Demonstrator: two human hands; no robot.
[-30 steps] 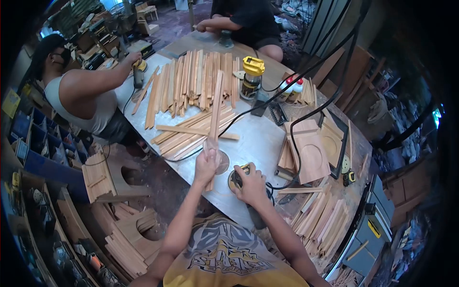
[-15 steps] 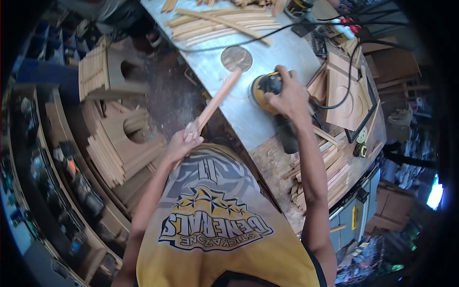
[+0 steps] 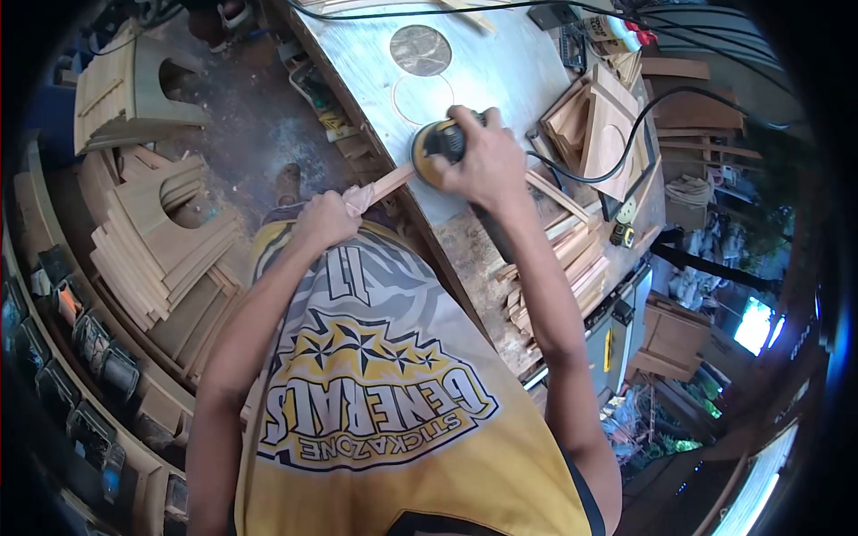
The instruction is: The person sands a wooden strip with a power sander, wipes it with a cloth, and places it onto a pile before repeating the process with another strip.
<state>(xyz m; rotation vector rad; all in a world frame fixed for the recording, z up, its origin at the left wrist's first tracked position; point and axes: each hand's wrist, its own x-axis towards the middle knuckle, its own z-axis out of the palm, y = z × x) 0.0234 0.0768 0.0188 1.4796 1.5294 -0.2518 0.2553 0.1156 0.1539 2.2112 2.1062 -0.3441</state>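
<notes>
My right hand [image 3: 490,165] is wrapped over the top of a yellow and black orbital sander [image 3: 438,150], near the bench edge. Closed around a narrow wooden strip [image 3: 391,183] is my left hand [image 3: 329,220], with a crumpled whitish piece [image 3: 359,198] between the fingers and the wood. The strip's far end meets or passes under the sander's near side; the contact itself is hidden. Under both lies the pale metal-topped workbench [image 3: 357,62], marked by a round dark disc or opening [image 3: 420,50] and a drawn circle.
Stacked wooden strips [image 3: 572,268] and shaped panels [image 3: 612,134] lie on the right of the bench, beside a tape measure [image 3: 623,234]. A black cable [image 3: 626,161] loops there. Glue bottles [image 3: 617,31] stand behind. Cut-out wooden pieces [image 3: 161,223] are stacked at left.
The sander has come left and nearer to me, onto the strip's end. My left hand has lowered the strip, which pointed up over the bench before. The head view has shifted.
</notes>
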